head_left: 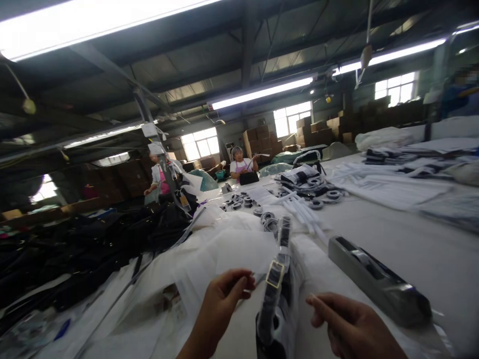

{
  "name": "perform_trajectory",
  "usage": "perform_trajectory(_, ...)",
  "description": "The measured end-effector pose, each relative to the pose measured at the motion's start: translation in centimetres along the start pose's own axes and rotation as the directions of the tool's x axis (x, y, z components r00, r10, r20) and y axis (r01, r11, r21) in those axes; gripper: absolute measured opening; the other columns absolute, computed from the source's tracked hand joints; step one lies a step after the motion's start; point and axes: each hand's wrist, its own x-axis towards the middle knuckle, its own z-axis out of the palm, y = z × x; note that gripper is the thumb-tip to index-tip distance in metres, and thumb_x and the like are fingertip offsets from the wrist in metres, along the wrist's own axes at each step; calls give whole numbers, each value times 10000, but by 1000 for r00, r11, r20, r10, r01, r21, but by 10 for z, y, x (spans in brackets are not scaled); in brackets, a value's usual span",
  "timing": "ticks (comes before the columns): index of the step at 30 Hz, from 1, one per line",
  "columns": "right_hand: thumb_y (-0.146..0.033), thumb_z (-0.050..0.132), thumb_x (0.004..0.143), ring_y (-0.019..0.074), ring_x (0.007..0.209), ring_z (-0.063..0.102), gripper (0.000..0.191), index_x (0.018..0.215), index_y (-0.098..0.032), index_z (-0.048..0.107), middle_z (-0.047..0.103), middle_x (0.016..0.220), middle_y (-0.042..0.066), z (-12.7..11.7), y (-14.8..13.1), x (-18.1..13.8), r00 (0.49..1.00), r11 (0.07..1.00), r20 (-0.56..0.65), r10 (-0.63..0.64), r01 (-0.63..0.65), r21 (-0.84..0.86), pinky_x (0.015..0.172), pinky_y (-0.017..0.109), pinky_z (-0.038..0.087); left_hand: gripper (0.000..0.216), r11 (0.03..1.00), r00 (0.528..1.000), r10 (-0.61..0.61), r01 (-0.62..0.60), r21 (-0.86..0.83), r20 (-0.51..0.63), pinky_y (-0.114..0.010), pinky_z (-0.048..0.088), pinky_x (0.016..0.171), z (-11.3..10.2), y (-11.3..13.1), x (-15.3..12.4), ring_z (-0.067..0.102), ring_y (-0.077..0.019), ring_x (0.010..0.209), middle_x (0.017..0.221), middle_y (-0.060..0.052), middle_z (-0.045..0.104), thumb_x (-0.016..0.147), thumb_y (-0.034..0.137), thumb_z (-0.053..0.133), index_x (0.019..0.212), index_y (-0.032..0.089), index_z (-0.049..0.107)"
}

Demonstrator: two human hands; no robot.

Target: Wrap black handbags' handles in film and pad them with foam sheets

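Observation:
A black bag (275, 326) with an upright strap stands between my hands; the strap looks wrapped in clear film and carries a gold buckle (275, 274). My left hand (226, 299) is just left of the strap, thumb and fingers pinched together. To the right of the bag, my right hand (348, 319) is also closed in a pinch, thumb against forefinger. Both hands look apart from the strap. Anything at either set of fingertips is too small to make out. A grey tape dispenser (377, 279) sits beyond my right hand.
White sheets (232, 249) cover the table on the left. Rolls of grey strip (269, 222) and white strips (305, 214) lie farther back. Black bags (93, 244) are heaped at left. One person (243, 169) sits across the table holding a black item; another person (160, 177) stands left.

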Motion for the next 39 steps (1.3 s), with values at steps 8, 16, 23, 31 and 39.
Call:
perform_trajectory(8,-659,629,806,95,400,570,528,753,-141,713,703,703,43,26,-3,19,985,993,170,-19,39,-115,375,165,397,397,995,884,-49,1,103,465,-226,351,586,15,-6,27,556,-133,684,856,-51,720,809,406,726,1129,171,729)
perform_trajectory(16,-609,691,787,84,400,548,512,901,-114,754,692,705,33,37,-5,25,968,1000,252,5,-8,9,371,168,378,379,996,829,-88,57,73,552,-270,428,736,14,-9,33,602,-189,797,838,-48,713,747,467,771,939,140,782)
perform_trajectory(23,-591,634,850,98,478,571,491,980,-134,756,707,769,35,39,-5,22,962,998,266,-69,69,10,449,192,450,364,984,884,-102,156,-82,457,-274,464,753,5,-20,29,623,-160,763,802,-48,708,785,467,749,883,121,696)
perform_trajectory(31,-526,705,818,124,591,589,559,1254,-181,646,722,981,68,18,21,15,955,972,251,-160,196,-127,534,215,470,374,906,960,-157,234,-353,233,-356,492,913,-13,-39,17,681,-164,819,718,9,664,784,426,772,1032,178,641)
perform_trajectory(39,-594,715,789,309,1123,635,414,949,-219,780,643,1298,119,20,11,-15,980,971,75,-182,167,172,949,362,529,293,849,984,-89,154,-506,152,-272,522,801,-6,-34,-8,640,-96,738,994,-35,705,830,251,744,1118,227,699)
